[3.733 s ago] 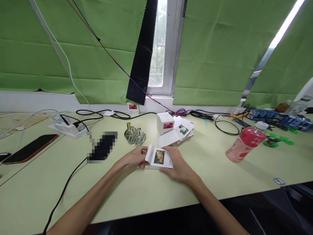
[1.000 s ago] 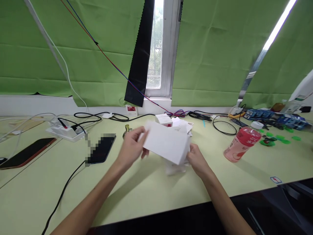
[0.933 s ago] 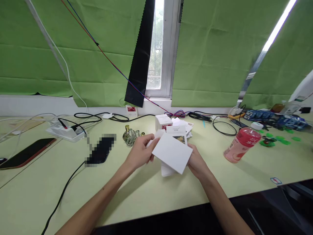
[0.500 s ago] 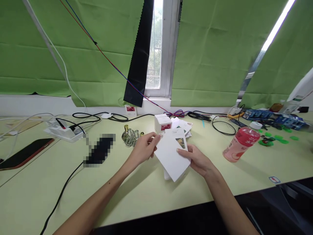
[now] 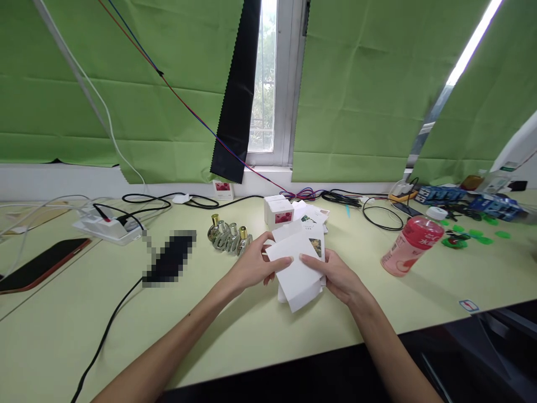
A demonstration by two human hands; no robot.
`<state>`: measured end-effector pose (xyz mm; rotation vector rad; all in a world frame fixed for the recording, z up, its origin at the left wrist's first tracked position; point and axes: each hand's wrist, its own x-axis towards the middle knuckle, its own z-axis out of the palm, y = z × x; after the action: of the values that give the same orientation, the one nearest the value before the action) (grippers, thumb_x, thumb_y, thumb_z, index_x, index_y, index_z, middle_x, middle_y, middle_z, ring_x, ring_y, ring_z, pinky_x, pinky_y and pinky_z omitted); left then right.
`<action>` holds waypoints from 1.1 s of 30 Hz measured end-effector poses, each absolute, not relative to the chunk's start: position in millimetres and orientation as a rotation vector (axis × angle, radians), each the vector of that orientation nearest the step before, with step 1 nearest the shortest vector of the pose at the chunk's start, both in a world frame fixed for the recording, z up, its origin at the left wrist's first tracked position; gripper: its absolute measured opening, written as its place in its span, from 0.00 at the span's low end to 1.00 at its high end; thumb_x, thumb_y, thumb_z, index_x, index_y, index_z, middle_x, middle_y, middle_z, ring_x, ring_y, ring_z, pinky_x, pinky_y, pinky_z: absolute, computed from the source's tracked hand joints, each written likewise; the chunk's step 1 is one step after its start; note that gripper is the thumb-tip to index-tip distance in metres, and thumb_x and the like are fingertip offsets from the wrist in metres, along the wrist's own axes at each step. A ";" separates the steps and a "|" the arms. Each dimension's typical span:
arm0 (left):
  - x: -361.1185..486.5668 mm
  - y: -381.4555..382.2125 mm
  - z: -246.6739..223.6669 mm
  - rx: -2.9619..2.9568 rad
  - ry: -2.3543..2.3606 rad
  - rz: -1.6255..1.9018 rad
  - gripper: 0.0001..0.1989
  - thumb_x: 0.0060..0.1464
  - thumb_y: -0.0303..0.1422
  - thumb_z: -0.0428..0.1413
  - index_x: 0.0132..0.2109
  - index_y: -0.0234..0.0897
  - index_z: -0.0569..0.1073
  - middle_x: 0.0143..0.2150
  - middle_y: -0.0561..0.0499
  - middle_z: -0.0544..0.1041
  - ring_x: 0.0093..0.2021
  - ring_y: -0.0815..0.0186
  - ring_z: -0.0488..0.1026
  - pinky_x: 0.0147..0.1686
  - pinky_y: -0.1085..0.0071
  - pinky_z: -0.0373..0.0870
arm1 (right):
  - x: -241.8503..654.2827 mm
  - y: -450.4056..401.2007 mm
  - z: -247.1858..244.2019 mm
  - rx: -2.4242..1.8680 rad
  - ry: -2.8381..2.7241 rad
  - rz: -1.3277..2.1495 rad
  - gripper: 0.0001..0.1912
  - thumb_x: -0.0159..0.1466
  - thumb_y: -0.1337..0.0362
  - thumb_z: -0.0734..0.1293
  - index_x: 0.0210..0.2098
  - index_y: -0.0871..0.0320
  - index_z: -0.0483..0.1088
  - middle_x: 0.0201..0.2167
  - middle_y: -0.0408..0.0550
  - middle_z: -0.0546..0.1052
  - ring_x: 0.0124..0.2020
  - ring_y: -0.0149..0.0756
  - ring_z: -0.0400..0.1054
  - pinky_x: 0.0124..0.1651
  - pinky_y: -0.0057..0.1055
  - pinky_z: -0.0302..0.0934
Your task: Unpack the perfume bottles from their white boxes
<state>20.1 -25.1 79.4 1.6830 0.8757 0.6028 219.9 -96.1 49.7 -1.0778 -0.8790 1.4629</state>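
Observation:
Both hands grip a flattened white paper box (image 5: 297,284) above the table. My left hand (image 5: 254,262) pinches its left edge, the thumb pressed on the white face. From the right, my right hand (image 5: 340,275) clasps it with the thumb on top. A small yellow flower picture (image 5: 315,246) shows beside the right thumb. Other white flaps or sheets show under the top one; whether they belong to the same box I cannot tell. Small glass bottles (image 5: 229,236) with gold and silver caps stand left of my left hand.
White boxes (image 5: 278,211) with a red picture and loose flat cartons (image 5: 312,212) lie behind my hands. On the right stands a pink drink bottle (image 5: 411,246). A phone (image 5: 46,264), a power strip (image 5: 109,229) and black cables (image 5: 113,316) occupy the left.
My left hand has moved in, its thumb now lying on the white box's face. The box has turned a little, and its flaps have shifted. My right hand stays nearly in place.

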 end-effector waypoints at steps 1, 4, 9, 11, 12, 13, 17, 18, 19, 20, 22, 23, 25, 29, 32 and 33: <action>20.5 -24.4 80.1 1.702 0.900 0.601 0.26 0.49 0.47 0.64 0.48 0.37 0.68 0.23 0.56 0.72 0.17 0.71 0.66 0.14 0.77 0.59 | 221.3 -96.1 48.8 -1.063 -0.885 1.478 0.25 0.54 0.55 0.78 0.47 0.61 0.76 0.45 0.54 0.81 0.44 0.43 0.77 0.41 0.30 0.71; 23.1 -22.9 83.4 1.756 0.962 0.630 0.22 0.48 0.48 0.64 0.41 0.36 0.72 0.21 0.56 0.70 0.16 0.72 0.63 0.13 0.76 0.56 | 221.6 -94.9 46.8 -1.065 -0.836 1.477 0.25 0.53 0.56 0.79 0.47 0.61 0.76 0.47 0.54 0.81 0.45 0.44 0.77 0.44 0.32 0.72; 30.9 -19.9 86.7 1.704 0.976 0.809 0.21 0.47 0.50 0.64 0.31 0.34 0.74 0.24 0.54 0.72 0.21 0.73 0.64 0.17 0.77 0.55 | 216.5 -93.4 48.3 -1.109 -0.702 1.432 0.25 0.53 0.56 0.78 0.47 0.61 0.75 0.47 0.56 0.81 0.45 0.45 0.78 0.43 0.33 0.73; 34.3 -17.8 85.0 1.663 0.995 0.857 0.22 0.46 0.51 0.64 0.29 0.34 0.71 0.25 0.53 0.73 0.23 0.71 0.68 0.19 0.77 0.57 | 215.4 -94.2 50.3 -1.098 -0.683 1.430 0.24 0.54 0.57 0.78 0.47 0.62 0.75 0.46 0.56 0.81 0.44 0.44 0.78 0.43 0.33 0.74; 35.9 -16.6 83.4 1.655 1.017 0.877 0.23 0.46 0.51 0.64 0.29 0.35 0.70 0.26 0.53 0.73 0.24 0.70 0.69 0.20 0.77 0.58 | 215.3 -94.8 51.2 -1.092 -0.682 1.427 0.24 0.55 0.57 0.78 0.47 0.62 0.75 0.45 0.56 0.82 0.43 0.44 0.78 0.43 0.33 0.74; 37.4 -15.6 81.6 1.657 1.042 0.898 0.24 0.45 0.52 0.65 0.29 0.36 0.69 0.25 0.53 0.73 0.25 0.69 0.70 0.20 0.77 0.59 | 215.5 -95.3 52.0 -1.087 -0.683 1.426 0.23 0.55 0.58 0.78 0.46 0.62 0.75 0.45 0.56 0.82 0.42 0.44 0.79 0.43 0.32 0.74; 39.7 -15.6 76.1 1.617 1.076 0.898 0.25 0.47 0.53 0.64 0.39 0.39 0.67 0.28 0.54 0.74 0.23 0.70 0.70 0.18 0.77 0.59 | 218.5 -95.0 52.0 -1.078 -0.670 1.415 0.23 0.53 0.59 0.79 0.45 0.63 0.76 0.43 0.56 0.82 0.42 0.46 0.79 0.44 0.35 0.75; 39.1 -17.0 75.8 1.586 1.056 0.852 0.26 0.48 0.53 0.62 0.43 0.40 0.67 0.30 0.53 0.75 0.22 0.70 0.69 0.17 0.78 0.59 | 219.8 -94.3 51.4 -1.077 -0.654 1.402 0.23 0.53 0.59 0.79 0.45 0.62 0.76 0.42 0.55 0.82 0.42 0.47 0.79 0.45 0.37 0.75; 38.2 -18.9 75.9 1.556 1.026 0.788 0.27 0.49 0.54 0.62 0.47 0.41 0.66 0.32 0.52 0.75 0.22 0.71 0.69 0.16 0.77 0.58 | 221.2 -93.4 50.6 -1.076 -0.637 1.384 0.23 0.52 0.59 0.79 0.44 0.62 0.76 0.42 0.55 0.83 0.43 0.48 0.79 0.46 0.39 0.75; 37.0 -21.0 76.2 1.534 0.985 0.711 0.29 0.50 0.54 0.62 0.51 0.41 0.65 0.34 0.51 0.76 0.22 0.71 0.69 0.15 0.77 0.59 | 222.5 -92.7 49.8 -1.073 -0.622 1.364 0.23 0.52 0.59 0.79 0.44 0.61 0.76 0.42 0.55 0.83 0.43 0.48 0.79 0.47 0.40 0.75; 35.0 -25.3 76.2 1.509 0.886 0.591 0.33 0.49 0.52 0.63 0.55 0.42 0.63 0.37 0.50 0.77 0.23 0.70 0.70 0.16 0.77 0.61 | 224.6 -92.0 48.7 -1.064 -0.621 1.333 0.22 0.52 0.58 0.79 0.43 0.60 0.76 0.42 0.55 0.83 0.44 0.49 0.79 0.48 0.42 0.75; 34.6 -27.0 75.3 1.500 0.852 0.567 0.34 0.48 0.50 0.64 0.56 0.42 0.62 0.37 0.49 0.77 0.24 0.70 0.70 0.16 0.77 0.61 | 225.2 -92.2 48.4 -1.064 -0.635 1.324 0.22 0.52 0.58 0.79 0.43 0.60 0.76 0.42 0.55 0.83 0.44 0.50 0.78 0.48 0.42 0.74; 35.7 -28.5 71.3 1.484 0.851 0.606 0.35 0.47 0.48 0.66 0.56 0.40 0.61 0.35 0.50 0.77 0.24 0.70 0.71 0.16 0.78 0.61 | 225.9 -93.2 48.1 -1.080 -0.687 1.316 0.22 0.52 0.56 0.79 0.42 0.60 0.77 0.42 0.55 0.82 0.44 0.50 0.78 0.48 0.43 0.74; 42.8 -19.6 56.9 1.550 0.925 0.691 0.36 0.47 0.47 0.67 0.56 0.39 0.59 0.32 0.51 0.78 0.21 0.68 0.71 0.16 0.77 0.60 | 233.8 -89.1 48.0 -1.123 -0.855 1.255 0.27 0.51 0.53 0.79 0.46 0.58 0.75 0.44 0.54 0.82 0.44 0.51 0.78 0.48 0.44 0.72; 48.4 -0.3 52.6 1.691 0.962 0.645 0.28 0.56 0.48 0.58 0.56 0.38 0.58 0.28 0.52 0.77 0.19 0.65 0.72 0.17 0.73 0.64 | 254.6 -69.4 48.8 -1.234 -0.918 1.005 0.29 0.48 0.53 0.79 0.46 0.59 0.73 0.46 0.56 0.81 0.45 0.51 0.77 0.47 0.44 0.71; 50.6 8.2 54.4 1.770 1.041 0.684 0.23 0.60 0.47 0.54 0.55 0.39 0.60 0.29 0.52 0.77 0.21 0.64 0.73 0.19 0.71 0.66 | 264.1 -59.0 49.7 -1.286 -0.909 0.887 0.29 0.48 0.53 0.78 0.45 0.60 0.72 0.46 0.57 0.80 0.45 0.51 0.76 0.47 0.44 0.71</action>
<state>50.6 8.2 54.4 1.7698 1.0412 0.6839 264.1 -59.0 49.7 -1.2862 -0.9094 0.8873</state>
